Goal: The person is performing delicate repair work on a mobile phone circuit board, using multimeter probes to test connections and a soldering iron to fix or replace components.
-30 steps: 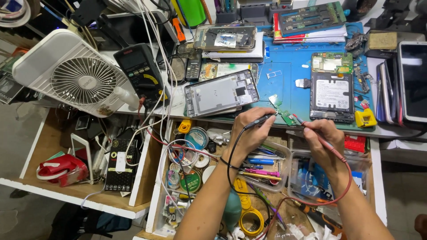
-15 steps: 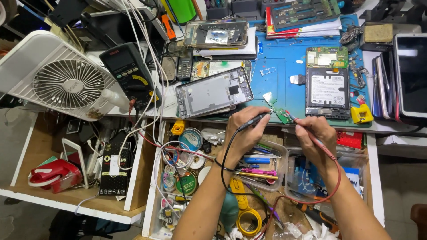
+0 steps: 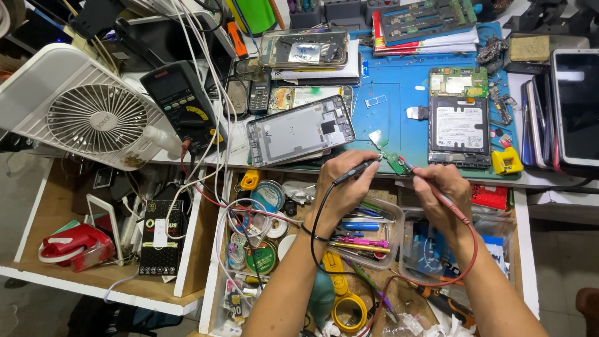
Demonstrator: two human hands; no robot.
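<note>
**Probing small green board — measurement under way**

Small green circuit board [image 3: 395, 163] lies at the blue mat's [image 3: 390, 106] front edge on the worktop. Left hand [image 3: 346, 187], fingers clamped on black probe [image 3: 355, 170]; right hand [image 3: 440, 190], fingers clamped on red probe [image 3: 430, 187]. Both tips meet the board. Multimeter [image 3: 181, 103] sits well left, display unreadable. Opened phone [image 3: 458, 128] not reassembled.

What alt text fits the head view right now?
Left hand holds a black probe and right hand a red probe to a small green circuit board on a blue work mat, beside an opened phone and multimeter.
</note>
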